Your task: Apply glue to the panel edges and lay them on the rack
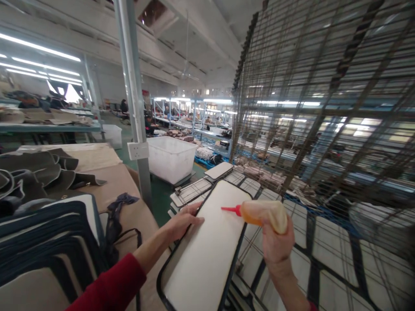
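My left hand (185, 221) grips the left edge of a long white panel (204, 250) with rounded corners and a dark rim, its thumb lying on the white face. The panel is tilted toward me. In my right hand (279, 242) is a squeeze bottle (264, 211) of amber liquid with a red nozzle (231, 210). The bottle lies nearly level, its nozzle pointing left over the panel's upper part. Whether the tip touches the surface I cannot tell. Below and to the right, similar white panels (333, 239) rest on wire racks.
Stacked dark-edged panels (48, 233) and grey-green cut pieces (42, 172) lie on the brown-covered table (142, 211) at left. A post with a socket box (138, 150) stands ahead, beside a white bin (171, 157). Raised wire racks (311, 86) tower at right.
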The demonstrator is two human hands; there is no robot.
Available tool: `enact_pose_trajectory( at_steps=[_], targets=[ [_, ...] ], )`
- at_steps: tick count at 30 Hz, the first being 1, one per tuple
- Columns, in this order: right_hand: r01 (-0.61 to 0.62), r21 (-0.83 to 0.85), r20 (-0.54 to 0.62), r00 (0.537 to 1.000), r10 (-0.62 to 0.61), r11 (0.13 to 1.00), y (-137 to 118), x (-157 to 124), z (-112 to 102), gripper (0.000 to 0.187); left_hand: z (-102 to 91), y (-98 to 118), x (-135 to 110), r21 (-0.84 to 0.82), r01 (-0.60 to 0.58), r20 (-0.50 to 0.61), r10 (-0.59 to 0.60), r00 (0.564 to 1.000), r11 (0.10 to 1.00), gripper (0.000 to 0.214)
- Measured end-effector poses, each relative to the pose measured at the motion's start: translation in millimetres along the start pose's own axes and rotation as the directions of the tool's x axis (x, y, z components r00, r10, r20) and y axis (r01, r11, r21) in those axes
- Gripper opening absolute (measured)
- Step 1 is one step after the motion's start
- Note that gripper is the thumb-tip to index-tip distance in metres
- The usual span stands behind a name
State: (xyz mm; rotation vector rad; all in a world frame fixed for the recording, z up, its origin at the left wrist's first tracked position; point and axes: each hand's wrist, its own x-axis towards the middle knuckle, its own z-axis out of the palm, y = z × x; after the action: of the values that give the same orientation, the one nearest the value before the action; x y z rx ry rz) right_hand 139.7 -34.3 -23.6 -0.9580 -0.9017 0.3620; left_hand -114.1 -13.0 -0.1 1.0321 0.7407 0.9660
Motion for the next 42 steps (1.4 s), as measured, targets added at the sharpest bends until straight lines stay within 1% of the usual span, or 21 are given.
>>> enact_pose_trajectory(
  at_steps=[3, 5, 6, 7, 9, 11, 13, 17, 19, 21, 23, 24, 28, 29, 33, 34, 36, 38, 39, 40, 42],
  targets=[
    [-0.033, -0.021, 0.137, 0.99, 0.036, 0.999, -7.5, -27.7, -6.1, 0.056, 0.0, -5.5, 7.6, -0.01, 0.008, 0.01, -0.008, 1.0, 1.0, 0.068],
    [-0.078, 0.022, 0.296, 0.953, 0.068, 0.997, -14.7, -43.2, -10.8, 0.055, -0.1, -9.1, 10.5, -0.009, 0.03, 0.027, -0.029, 0.999, 1.0, 0.07],
    [-0.077, 0.03, 0.314, 0.947, 0.063, 0.997, -17.6, -44.0, -12.0, 0.054, 1.0, -10.5, 11.2, -0.006, 0.041, 0.038, -0.04, 0.998, 0.999, 0.07],
    [-0.053, 0.026, 0.285, 0.957, 0.043, 0.998, -19.4, -39.5, -12.1, 0.055, 3.2, -11.7, 11.6, -0.004, 0.049, 0.044, -0.049, 0.998, 0.999, 0.069],
    [0.043, -0.035, 0.117, 0.992, -0.039, 0.998, -19.3, -19.2, -11.1, 0.056, 10.8, -12.7, 12.0, 0.006, 0.054, 0.054, -0.055, 0.997, 0.998, 0.066],
    [0.086, -0.051, 0.028, 0.996, -0.084, 0.995, -16.0, 1.9, -12.1, 0.059, 20.8, -12.8, 13.3, 0.013, 0.048, 0.056, -0.049, 0.997, 0.999, 0.065],
    [0.081, -0.054, 0.039, 0.996, -0.079, 0.995, -13.2, 9.3, -18.4, 0.06, 29.8, -13.2, 15.7, 0.012, 0.042, 0.047, -0.043, 0.998, 0.999, 0.065],
    [0.024, -0.066, 0.236, 0.972, -0.007, 0.998, -12.4, -5.0, -44.9, 0.058, 40.6, -17.4, 20.2, 0.016, 0.062, -0.049, -0.061, 0.997, 0.998, 0.066],
    [0.023, -0.078, 0.18, 0.984, -0.008, 0.997, -11.3, -2.2, -58.6, 0.059, 46.8, -20.5, 21.5, 0.025, 0.071, -0.085, -0.069, 0.994, 0.997, 0.067],
    [0.03, -0.084, 0.03, 0.999, -0.027, 0.996, -8.4, 10.6, -70.9, 0.062, 56.0, -23.7, 23.7, 0.024, 0.078, -0.074, -0.076, 0.994, 0.997, 0.069],
    [0.023, -0.082, -0.051, 0.998, -0.027, 0.996, -5.0, 22.4, -84.0, 0.063, 67.6, -27.2, 27.5, 0.01, 0.092, -0.058, -0.091, 0.994, 0.996, 0.07],
    [0.01, -0.076, -0.046, 0.999, -0.014, 0.997, -3.8, 24.9, -91.4, 0.063, 73.6, -29.3, 30.0, 0.003, 0.102, -0.064, -0.102, 0.993, 0.995, 0.071],
    [-0.048, -0.081, 0.182, 0.981, 0.062, 0.996, -0.2, 19.3, -123.9, 0.062, 96.1, -39.6, 38.7, 0.005, 0.152, -0.121, -0.15, 0.981, 0.988, 0.073],
    [-0.053, -0.092, 0.194, 0.978, 0.071, 0.994, 1.4, 19.3, -131.0, 0.063, 101.2, -42.0, 39.9, 0.004, 0.159, -0.124, -0.158, 0.98, 0.987, 0.074],
    [-0.055, -0.098, -0.009, 0.998, 0.054, 0.994, 9.3, 29.0, -148.5, 0.062, 119.0, -47.7, 43.7, -0.017, 0.146, -0.118, -0.147, 0.982, 0.989, 0.073],
    [-0.057, -0.092, -0.019, 0.998, 0.055, 0.994, 9.4, 29.0, -150.0, 0.062, 121.8, -48.4, 45.7, -0.019, 0.138, -0.124, -0.139, 0.982, 0.99, 0.073],
    [-0.104, -0.067, 0.089, 0.99, 0.11, 0.992, 5.0, 22.7, -149.4, 0.063, 123.8, -49.9, 52.5, -0.013, 0.141, -0.153, -0.141, 0.978, 0.99, 0.073],
    [-0.197, -0.011, 0.228, 0.954, 0.194, 0.98, -4.8, 14.2, -145.0, 0.062, 119.5, -52.1, 63.1, 0.003, 0.162, -0.189, -0.159, 0.969, 0.987, 0.073],
    [-0.242, 0.029, 0.234, 0.945, 0.229, 0.97, -10.6, 12.7, -142.1, 0.059, 114.8, -53.5, 69.6, 0.024, 0.172, -0.213, -0.163, 0.963, 0.985, 0.072],
    [-0.268, 0.075, 0.192, 0.949, 0.25, 0.961, -16.0, 14.6, -139.4, 0.057, 108.4, -55.0, 76.4, 0.067, 0.176, -0.247, -0.154, 0.957, 0.982, 0.069],
    [-0.258, 0.182, 0.022, 0.966, 0.258, 0.949, -22.7, 29.6, -136.9, 0.052, 91.6, -58.0, 90.4, 0.189, 0.172, -0.332, -0.102, 0.938, 0.967, 0.061]
  ],
)
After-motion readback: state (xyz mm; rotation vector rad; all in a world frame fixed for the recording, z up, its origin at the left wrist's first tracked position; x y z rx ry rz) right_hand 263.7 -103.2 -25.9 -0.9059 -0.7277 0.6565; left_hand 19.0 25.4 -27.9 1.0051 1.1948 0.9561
